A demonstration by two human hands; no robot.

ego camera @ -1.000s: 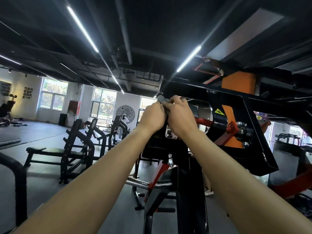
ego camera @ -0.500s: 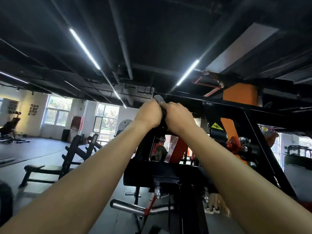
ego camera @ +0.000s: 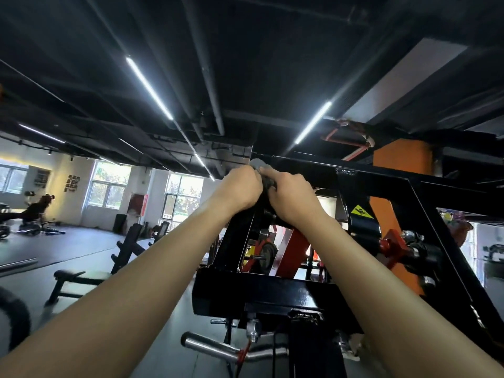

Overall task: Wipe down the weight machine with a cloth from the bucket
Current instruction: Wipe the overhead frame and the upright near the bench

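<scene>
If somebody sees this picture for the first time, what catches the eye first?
In the middle, the left hand and right hand grip a grey cloth at the top corner of the black machine frame. Above them, bright light strips cross the dark ceiling, and an orange pillar stands at right.

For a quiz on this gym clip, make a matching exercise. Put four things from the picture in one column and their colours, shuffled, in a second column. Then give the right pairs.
Things:
1. cloth
2. warning sticker
3. pillar
4. machine frame

Colours:
A. orange
B. black
C. grey
D. yellow

Pairs: 1-C, 2-D, 3-A, 4-B
</scene>
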